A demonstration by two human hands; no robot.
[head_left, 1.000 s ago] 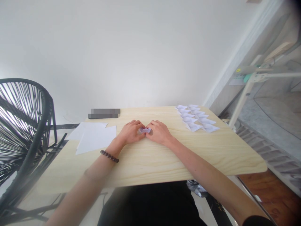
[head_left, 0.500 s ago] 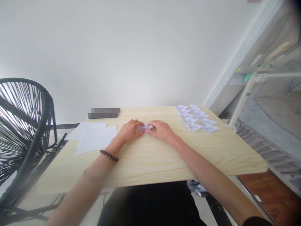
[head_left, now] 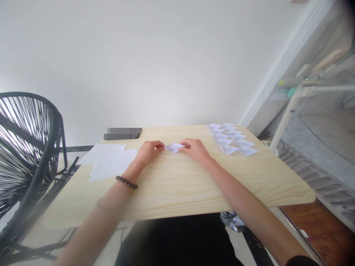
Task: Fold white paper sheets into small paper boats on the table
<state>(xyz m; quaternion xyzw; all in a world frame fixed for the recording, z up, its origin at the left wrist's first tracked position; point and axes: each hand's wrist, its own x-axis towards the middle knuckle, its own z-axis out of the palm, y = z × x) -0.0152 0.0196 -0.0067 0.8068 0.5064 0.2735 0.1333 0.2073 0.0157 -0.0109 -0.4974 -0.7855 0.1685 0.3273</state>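
Between my hands is a small folded paper boat (head_left: 174, 148), white and pointed at both ends, just over the table's middle. The fingertips of my left hand (head_left: 151, 150) pinch its left point. My right hand (head_left: 193, 148) grips the right point between thumb and fingers. Both hands are closed, with the paper's middle in plain sight. To the right, several similar white folded papers (head_left: 227, 148) stand in two columns running toward the wall.
Loose white sheets (head_left: 113, 164) lie at the table's left. Behind them is a dark flat object (head_left: 122, 133), partly blurred out. A black woven chair (head_left: 30, 147) stands left of the wooden table (head_left: 177, 192); a pale wall (head_left: 172, 66) rises behind. A white metal frame (head_left: 288, 114) is at right.
My hands have moved apart, from gathering the paper at its middle to holding its two tips. The folded paper now looks wider and spread out. The papers at right stay put.
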